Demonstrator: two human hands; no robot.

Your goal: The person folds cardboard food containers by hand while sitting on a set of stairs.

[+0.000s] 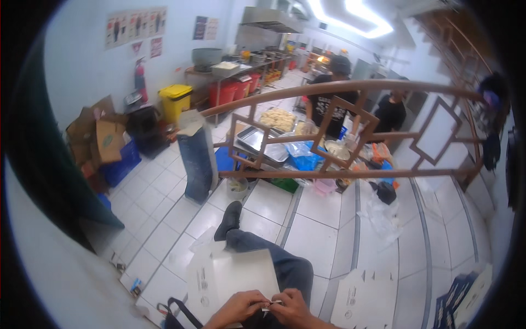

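A partly folded white cardboard box (244, 273) with printing on its side lies across my lap. My left hand (246, 305) and my right hand (291, 305) meet at its near corner. The fingers of both pinch a small cardboard flap (272, 306) between them. Flat white box blanks (363, 300) lie on the tiled step to the right. My leg in dark trousers (289, 269) stretches out beyond the box and ends in a black shoe (230, 220).
Steps run under a brown metal railing (279, 174). Beyond it are metal trays (257, 137), plastic bags (306, 156) and two people in dark shirts. A tall blue-and-white stack (197, 160) stands at the railing's left end. Dark printed boxes (456, 294) lie at lower right.
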